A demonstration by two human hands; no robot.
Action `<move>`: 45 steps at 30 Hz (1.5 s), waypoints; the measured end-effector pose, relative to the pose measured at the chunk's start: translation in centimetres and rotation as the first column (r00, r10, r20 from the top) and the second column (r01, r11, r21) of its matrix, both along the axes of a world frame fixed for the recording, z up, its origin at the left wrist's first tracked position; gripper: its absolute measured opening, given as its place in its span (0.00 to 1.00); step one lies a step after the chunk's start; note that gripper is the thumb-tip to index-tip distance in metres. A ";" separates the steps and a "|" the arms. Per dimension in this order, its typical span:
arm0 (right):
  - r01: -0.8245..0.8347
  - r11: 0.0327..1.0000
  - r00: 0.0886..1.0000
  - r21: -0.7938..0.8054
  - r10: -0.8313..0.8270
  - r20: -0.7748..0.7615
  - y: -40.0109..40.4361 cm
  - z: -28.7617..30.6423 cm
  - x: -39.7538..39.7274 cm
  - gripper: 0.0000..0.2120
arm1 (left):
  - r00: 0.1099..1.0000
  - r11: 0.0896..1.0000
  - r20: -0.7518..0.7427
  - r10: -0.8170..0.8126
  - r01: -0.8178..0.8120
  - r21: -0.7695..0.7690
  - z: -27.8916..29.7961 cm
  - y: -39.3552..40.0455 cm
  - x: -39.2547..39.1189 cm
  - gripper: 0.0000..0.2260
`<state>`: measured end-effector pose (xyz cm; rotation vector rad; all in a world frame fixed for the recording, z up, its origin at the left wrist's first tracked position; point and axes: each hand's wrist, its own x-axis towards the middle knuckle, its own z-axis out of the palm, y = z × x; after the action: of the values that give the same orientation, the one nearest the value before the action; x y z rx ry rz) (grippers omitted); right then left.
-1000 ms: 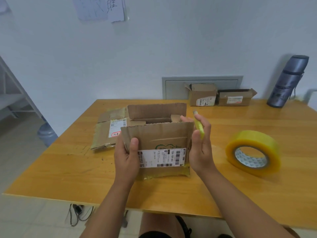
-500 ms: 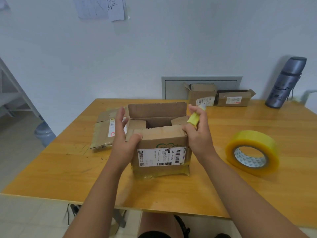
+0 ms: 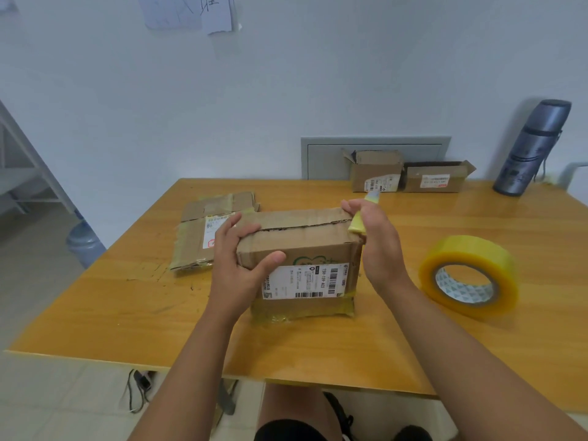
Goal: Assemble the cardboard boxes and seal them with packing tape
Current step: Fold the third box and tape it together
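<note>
Cardboard box (image 3: 305,246) flaps closed, long axis left-right, label facing viewer

wall papers (image 3: 191,11) cut off by top edge, writing unreadable

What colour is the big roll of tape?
The tape roll is see-through yellow, seen in the head view.

Left hand (image 3: 237,265) clasping with curled fingers (image 3: 241,226), right hand (image 3: 374,241) gripping (thumb up), forearms extended
</note>
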<state>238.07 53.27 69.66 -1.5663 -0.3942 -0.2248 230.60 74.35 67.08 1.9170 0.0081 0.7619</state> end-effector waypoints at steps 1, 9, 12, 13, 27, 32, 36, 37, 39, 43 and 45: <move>0.034 0.999 0.999 0.033 -0.033 -0.029 -0.3 0.3 0.4 0.15 | 1.000 1.000 0.004 0.027 -0.027 -0.006 0.1 -0.1 0.1 0.23; 0.015 0.832 0.978 -0.555 -0.126 -0.163 -3.1 -2.3 1.5 0.25 | 0.937 0.945 0.188 0.294 -0.256 -0.203 2.8 0.2 1.8 0.18; -0.085 0.492 0.982 -0.867 -0.106 -0.156 -2.9 -4.9 1.1 0.11 | 0.914 0.935 0.219 0.341 -0.304 -0.184 3.8 0.0 2.1 0.22; -0.110 0.400 0.984 -0.910 -0.087 -0.157 -3.0 -5.5 0.8 0.12 | 0.905 0.929 0.230 0.358 -0.320 -0.184 4.0 0.1 2.2 0.23; 0.216 0.193 0.934 -0.957 0.245 0.260 -6.0 -2.6 -0.6 0.23 | 0.969 0.985 0.202 0.144 -0.160 0.069 3.0 -2.1 7.7 0.26; 0.340 0.011 0.932 -0.940 -0.139 0.335 -10.4 1.6 1.8 0.26 | 0.987 0.987 0.121 0.109 -0.122 0.103 1.8 -3.9 11.3 0.25; 0.094 -0.022 0.959 -0.995 -0.268 0.097 -13.2 2.3 3.8 0.30 | 0.990 0.985 0.067 0.124 -0.130 0.109 0.1 -4.8 13.1 0.24; 0.088 -0.011 0.963 -0.996 -0.254 0.088 -13.4 2.3 4.0 0.30 | 0.990 0.987 0.053 0.128 -0.132 0.094 -0.2 -5.0 13.3 0.24; 0.079 -0.048 0.974 -0.996 -0.209 0.087 -13.5 2.3 4.1 0.32 | 0.990 0.988 0.037 0.138 -0.141 0.068 -0.4 -4.9 13.6 0.22; 0.060 -0.092 0.986 -0.994 -0.148 0.073 -13.7 2.5 4.1 0.34 | 0.990 0.984 0.034 0.136 -0.139 0.108 -0.5 -4.1 13.9 0.21; 0.056 -0.075 0.985 -0.996 -0.156 0.068 -13.9 2.5 4.0 0.33 | 0.992 0.986 0.026 0.125 -0.128 0.112 -0.5 -3.8 14.0 0.21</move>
<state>242.03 39.38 72.16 -3.2108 -0.3703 0.0983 244.55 70.55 66.59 2.0318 0.0775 0.8813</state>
